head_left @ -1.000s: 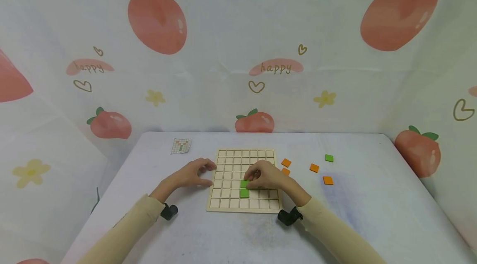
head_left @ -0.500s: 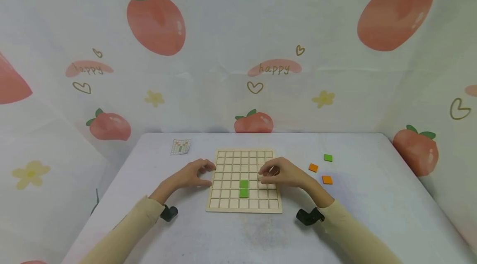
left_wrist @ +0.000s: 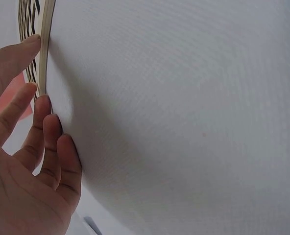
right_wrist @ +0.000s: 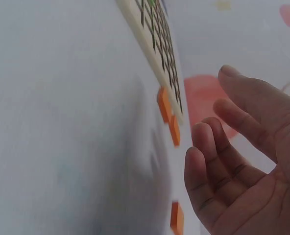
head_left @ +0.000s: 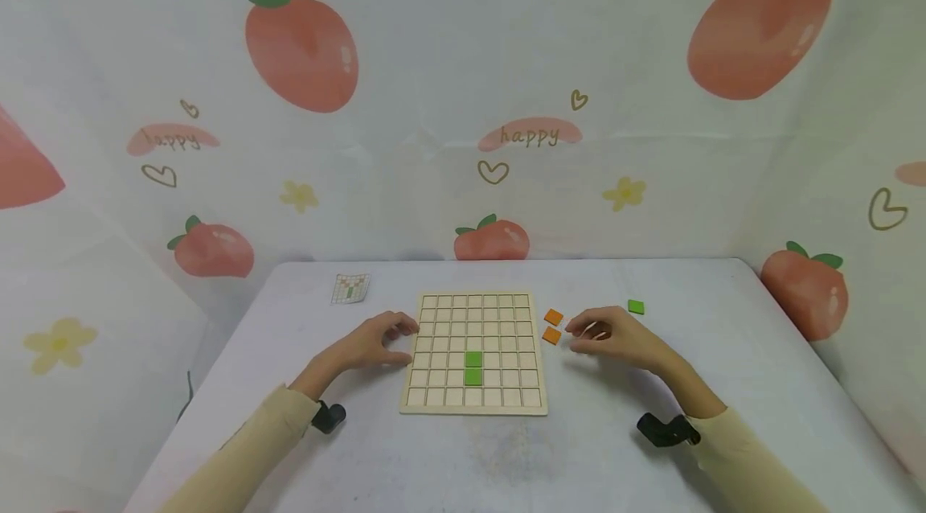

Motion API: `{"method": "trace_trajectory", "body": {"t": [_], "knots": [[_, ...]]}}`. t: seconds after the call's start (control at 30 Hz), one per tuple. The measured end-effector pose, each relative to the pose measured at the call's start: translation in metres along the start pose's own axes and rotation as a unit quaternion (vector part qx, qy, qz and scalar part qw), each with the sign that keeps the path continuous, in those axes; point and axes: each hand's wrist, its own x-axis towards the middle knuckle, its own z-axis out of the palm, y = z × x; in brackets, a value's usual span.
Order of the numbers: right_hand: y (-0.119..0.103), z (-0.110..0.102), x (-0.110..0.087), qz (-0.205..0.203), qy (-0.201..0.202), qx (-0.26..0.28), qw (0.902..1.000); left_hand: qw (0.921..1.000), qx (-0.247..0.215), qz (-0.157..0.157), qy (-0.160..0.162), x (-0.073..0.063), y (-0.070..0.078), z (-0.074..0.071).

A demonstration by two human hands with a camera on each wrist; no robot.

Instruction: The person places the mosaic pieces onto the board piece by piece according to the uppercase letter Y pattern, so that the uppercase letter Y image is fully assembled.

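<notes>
Right grip (head_left: pixel 611 334) slack and unladen over pale table (head_left: pixel 651 432), fruit-print curtain (head_left: pixel 463 95) behind.

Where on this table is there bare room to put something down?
The widest bare patch is the near table, between the board and the front edge. The far strip behind the board is bare too, apart from a card. Crowded: right of the board, where orange tiles, a green tile and the right hand sit.
</notes>
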Motion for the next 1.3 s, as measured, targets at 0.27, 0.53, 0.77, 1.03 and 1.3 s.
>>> {"method": "trace_trajectory", "body": {"t": [0.27,0.53,0.77,1.03,1.3], "knots": [[0.012,-0.023,-0.032,0.034,0.037,-0.028,0.9983,1.0,0.001,-0.003,-0.001,-0.001,0.003,0.0],[0.023,-0.044,-0.049,0.071,0.062,-0.017,0.9954,1.0,-0.007,-0.002,-0.001,-0.003,0.002,0.0],[0.034,-0.059,-0.052,0.086,0.092,-0.051,0.9908,1.0,-0.002,0.002,0.001,-0.002,0.0,0.0],[0.043,-0.073,-0.048,0.091,0.096,-0.058,0.9896,1.0,-0.003,-0.005,-0.001,-0.001,0.002,0.0],[0.049,-0.082,-0.041,0.105,0.098,-0.076,0.9866,1.0,-0.004,0.0,-0.002,-0.002,0.004,-0.002]]}}
